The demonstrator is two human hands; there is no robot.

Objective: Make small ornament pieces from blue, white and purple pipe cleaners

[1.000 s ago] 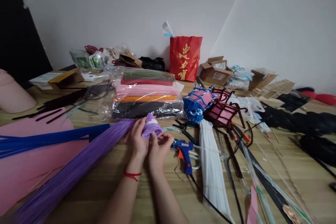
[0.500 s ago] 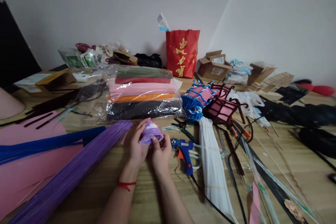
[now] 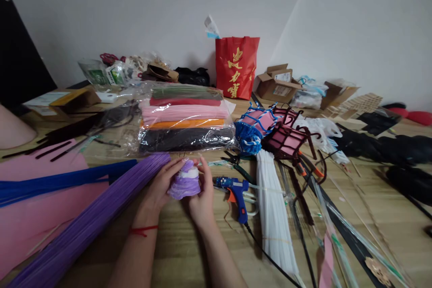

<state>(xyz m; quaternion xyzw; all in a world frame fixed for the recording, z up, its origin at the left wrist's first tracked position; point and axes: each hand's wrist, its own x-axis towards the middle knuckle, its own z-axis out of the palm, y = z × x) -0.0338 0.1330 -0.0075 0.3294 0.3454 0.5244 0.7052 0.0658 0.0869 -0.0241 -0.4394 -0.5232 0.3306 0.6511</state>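
A small purple and white cone-shaped piece (image 3: 185, 182) is held between both hands, its wide end toward me. My left hand (image 3: 164, 184), with a red string at the wrist, curls around its left side. On the other side my right hand (image 3: 203, 193) presses against it, fingers pointing up and bent around it. A bundle of purple stems (image 3: 91, 220) lies just left of my left hand. To the right of my right hand rests a blue glue gun (image 3: 239, 193), with a bundle of white stems (image 3: 275, 216) beyond it.
A clear bag of coloured stems (image 3: 185, 119) lies ahead of the hands. Behind it stands a red bag (image 3: 237, 67). Pink lantern-like pieces (image 3: 286, 140) sit to the right, near pliers (image 3: 232, 158). Pink sheets (image 3: 81, 198) and blue strips (image 3: 67, 179) lie left.
Both hands have moved slightly left and down with the purple and white piece. It has turned so its wide end points down toward me, and the hands have spread a little around it.
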